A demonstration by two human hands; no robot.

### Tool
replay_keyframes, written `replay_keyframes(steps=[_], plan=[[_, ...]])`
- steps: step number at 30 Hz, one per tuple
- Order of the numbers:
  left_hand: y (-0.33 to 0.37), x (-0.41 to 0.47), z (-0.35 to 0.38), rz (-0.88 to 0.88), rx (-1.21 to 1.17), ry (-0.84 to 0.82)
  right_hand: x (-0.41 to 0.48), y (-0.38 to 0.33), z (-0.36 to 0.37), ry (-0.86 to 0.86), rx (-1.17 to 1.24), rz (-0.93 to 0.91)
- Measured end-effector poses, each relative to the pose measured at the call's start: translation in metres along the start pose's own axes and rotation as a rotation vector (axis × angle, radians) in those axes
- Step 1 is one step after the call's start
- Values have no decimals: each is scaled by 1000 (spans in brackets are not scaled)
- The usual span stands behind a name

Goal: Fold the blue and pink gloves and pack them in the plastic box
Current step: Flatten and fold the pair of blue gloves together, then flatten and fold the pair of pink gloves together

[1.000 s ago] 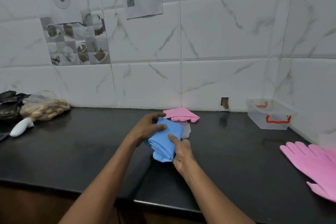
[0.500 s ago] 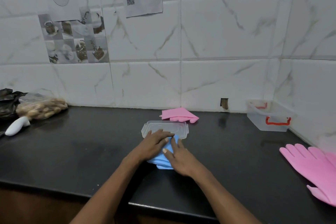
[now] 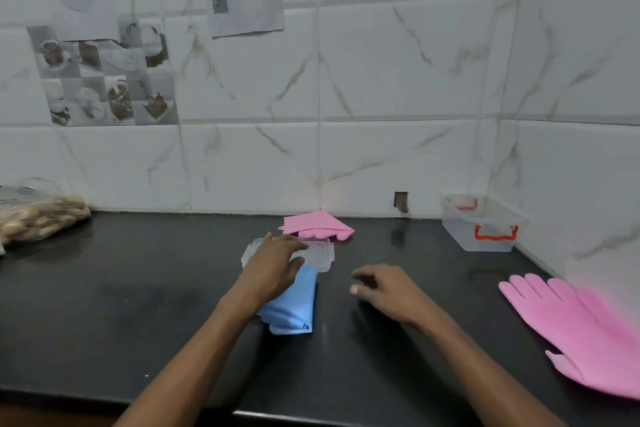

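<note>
A folded blue glove (image 3: 292, 305) lies on the black counter (image 3: 138, 305) in the middle. My left hand (image 3: 275, 262) rests flat on its far end and reaches over a clear plastic lid (image 3: 320, 253) just behind it. My right hand (image 3: 384, 289) hovers to the right of the blue glove, fingers apart, holding nothing. A folded pink glove (image 3: 317, 225) lies behind the lid near the wall. An unfolded pink glove (image 3: 581, 329) lies flat at the right edge. The clear plastic box (image 3: 483, 224) with red handles stands in the back right corner.
A clear bag of brownish food (image 3: 38, 213) sits at the far left against the tiled wall. The counter's front edge runs along the bottom of the view. Walls close in behind and on the right.
The blue glove went from held up in both hands to lying on the counter. My right hand has let go and moved right; my left hand stays on the glove.
</note>
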State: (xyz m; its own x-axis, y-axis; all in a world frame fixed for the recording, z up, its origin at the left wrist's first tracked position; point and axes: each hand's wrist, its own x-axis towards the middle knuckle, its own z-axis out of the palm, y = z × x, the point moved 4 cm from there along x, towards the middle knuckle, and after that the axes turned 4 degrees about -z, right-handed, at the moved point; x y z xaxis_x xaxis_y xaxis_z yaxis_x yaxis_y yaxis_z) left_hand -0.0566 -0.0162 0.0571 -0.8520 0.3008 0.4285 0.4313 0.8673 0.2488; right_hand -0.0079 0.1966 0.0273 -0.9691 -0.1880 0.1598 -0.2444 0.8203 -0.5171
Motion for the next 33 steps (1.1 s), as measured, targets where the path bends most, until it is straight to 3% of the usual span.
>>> replay_keyframes(steps=[3, 7, 9, 18, 25, 28, 30, 33], plan=[[33, -7, 2, 51, -58, 136, -15, 33, -18, 63, -90, 40], [30, -33, 59, -72, 313, -204, -34, 56, -31, 179, -174, 66], [12, -42, 75, -133, 355, -259, -38, 57, -27, 150, -229, 35], [-8, -36, 64, -121, 326, -229, -31, 47, -11, 68, -342, 19], [-2, -46, 50, -41, 210, -54, -71, 71, -68, 372, -642, 381], [4, -47, 38, -34, 186, -28, -97, 107, -88, 363, -709, 558], [10, -49, 32, -33, 125, -4, -105, 125, -89, 304, -713, 579], [21, -54, 26, 15, 59, 72, -108, 132, -93, 366, -671, 603]])
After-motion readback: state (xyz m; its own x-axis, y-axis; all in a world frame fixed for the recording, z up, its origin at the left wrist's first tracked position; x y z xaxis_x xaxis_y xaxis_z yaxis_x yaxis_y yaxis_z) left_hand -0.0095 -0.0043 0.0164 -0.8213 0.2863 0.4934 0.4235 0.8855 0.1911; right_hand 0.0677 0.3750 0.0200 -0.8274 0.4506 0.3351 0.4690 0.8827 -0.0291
